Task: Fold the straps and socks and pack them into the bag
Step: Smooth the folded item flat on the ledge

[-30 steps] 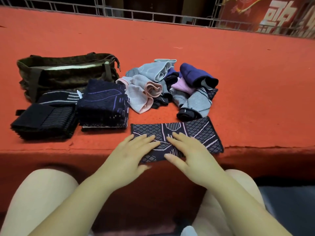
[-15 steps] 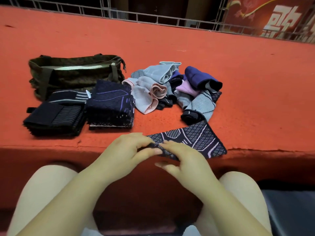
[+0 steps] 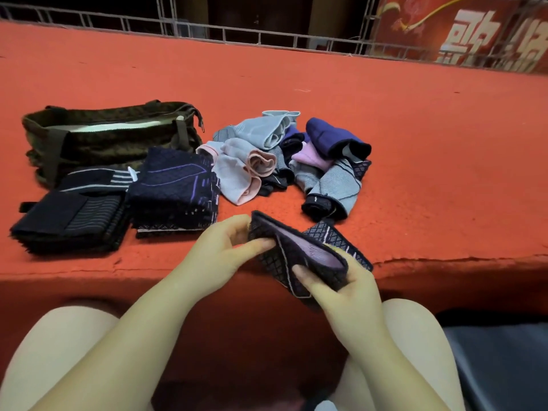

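A dark diamond-patterned strap point(image 3: 299, 256) with a pink inner face is half folded over at the near edge of the red surface. My left hand point(image 3: 219, 256) pinches its left end. My right hand point(image 3: 341, 289) grips its lower right part from beneath. To the left lie two stacks of folded pieces: a navy and purple stack point(image 3: 175, 191) and a black striped stack point(image 3: 71, 218). Behind them the olive bag point(image 3: 106, 134) stands open. A loose pile of grey, pink and blue socks and straps point(image 3: 290, 161) lies beyond my hands.
The red carpeted ledge point(image 3: 430, 161) drops off at its worn front edge just under my hands. A metal railing point(image 3: 261, 34) runs along the far side, with a red banner point(image 3: 462, 31) at the top right. My knees are below the ledge.
The strap lay flat under both palms; both hands have gripped it, lifted its left end and folded it over to the right, showing the pink inside.
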